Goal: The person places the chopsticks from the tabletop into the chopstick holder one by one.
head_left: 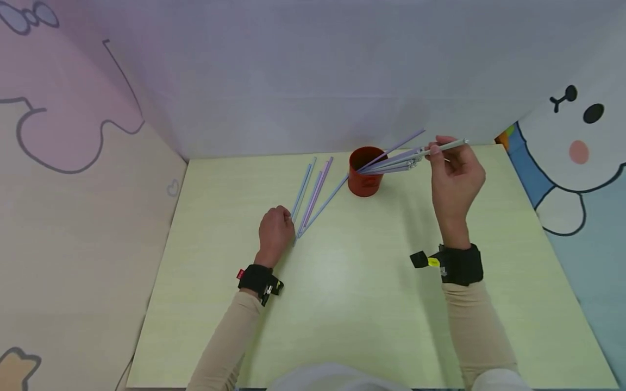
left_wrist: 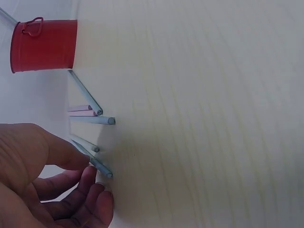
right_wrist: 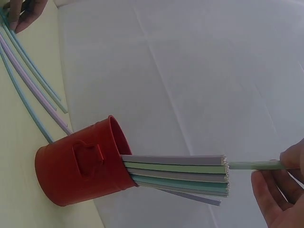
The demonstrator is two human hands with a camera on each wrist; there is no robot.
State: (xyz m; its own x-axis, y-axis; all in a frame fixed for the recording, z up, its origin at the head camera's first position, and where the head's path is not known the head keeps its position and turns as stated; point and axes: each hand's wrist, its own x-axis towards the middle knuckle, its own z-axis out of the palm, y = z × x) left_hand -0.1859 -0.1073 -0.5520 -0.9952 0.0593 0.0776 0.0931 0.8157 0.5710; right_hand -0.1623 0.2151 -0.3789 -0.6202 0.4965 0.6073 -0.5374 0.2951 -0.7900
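Note:
My right hand [head_left: 457,176] pinches a pale green straw [right_wrist: 254,165] between thumb and fingers, to the right of a small red bucket [head_left: 364,185]. The straw's other end meets the tips of a bundle of pastel straws [right_wrist: 175,173] that leans out of the bucket's mouth. On the table, my left hand [head_left: 276,233] has curled fingers at a light blue straw [left_wrist: 100,167], its thumb and fingertips pinching near the end. Several loose blue and purple straws [head_left: 318,187] lie beside that hand, fanned toward the bucket.
The pale yellow table [head_left: 352,304] meets a white back wall [head_left: 293,125] just behind the bucket. One blue straw [head_left: 325,205] reaches from the loose group to the bucket's foot. A purple straw [head_left: 411,137] sticks out apart from the bundle.

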